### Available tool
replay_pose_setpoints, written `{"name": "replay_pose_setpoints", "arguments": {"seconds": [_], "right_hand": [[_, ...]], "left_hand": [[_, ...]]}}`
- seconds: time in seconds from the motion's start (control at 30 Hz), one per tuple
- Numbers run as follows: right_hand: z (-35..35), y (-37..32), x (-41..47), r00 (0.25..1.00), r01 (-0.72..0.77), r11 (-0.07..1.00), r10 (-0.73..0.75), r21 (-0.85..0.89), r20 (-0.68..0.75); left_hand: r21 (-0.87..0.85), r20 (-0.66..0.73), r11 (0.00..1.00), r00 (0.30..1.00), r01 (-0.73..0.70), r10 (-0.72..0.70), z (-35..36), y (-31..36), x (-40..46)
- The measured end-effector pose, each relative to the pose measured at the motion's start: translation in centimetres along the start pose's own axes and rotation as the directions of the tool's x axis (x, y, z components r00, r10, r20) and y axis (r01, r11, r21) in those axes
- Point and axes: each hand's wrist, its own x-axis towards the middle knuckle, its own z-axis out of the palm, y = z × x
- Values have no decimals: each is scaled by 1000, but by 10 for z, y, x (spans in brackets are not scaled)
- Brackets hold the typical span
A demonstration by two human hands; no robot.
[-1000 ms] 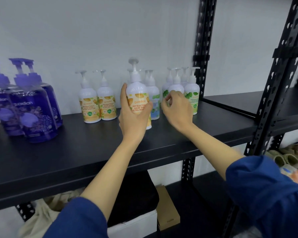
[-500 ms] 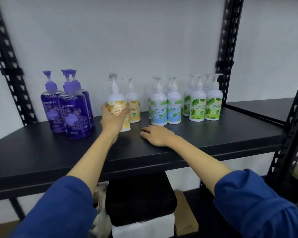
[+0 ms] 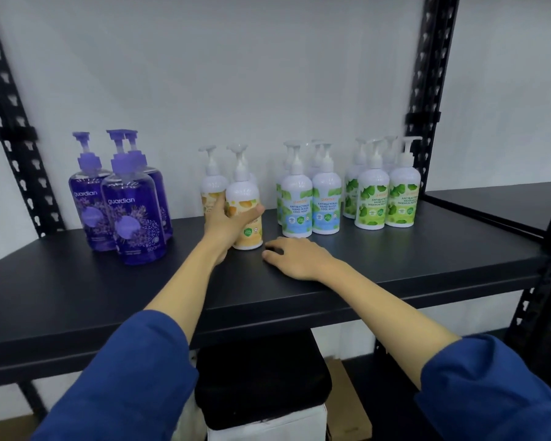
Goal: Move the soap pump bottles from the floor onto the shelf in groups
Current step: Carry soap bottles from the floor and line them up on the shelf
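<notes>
- Purple bottles (image 3: 121, 202) stand well left of my left hand (image 3: 228, 222), upright.
- Left hand grips the orange bottle (image 3: 245, 214): white body, orange label, long axis vertical, pump up, base on the shelf (image 3: 395, 259).
- Right hand (image 3: 295, 256) lies flat, fingers relaxed, just right of it.
- Blue-label bottles (image 3: 310, 203) and green-label bottles (image 3: 384, 197) stand beyond my right hand.

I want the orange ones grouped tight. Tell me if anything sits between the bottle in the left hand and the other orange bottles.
Nothing visible does. The left hand grips the front orange bottle, which stands right against the orange bottle behind. The right hand rests flat on the shelf, off to the side.
</notes>
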Motion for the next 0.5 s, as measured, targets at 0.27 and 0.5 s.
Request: {"name": "replay_pose_setpoints", "arguments": {"seconds": [0.27, 0.5], "right_hand": [[-1, 5, -4, 1000, 8, 1000, -8, 25, 4], [0, 4, -4, 1000, -6, 1000, 7, 22, -21]], "left_hand": [[287, -24, 946, 986, -153, 167, -9, -1, -2], [281, 43, 943, 984, -178, 173, -9, -6, 6]]}}
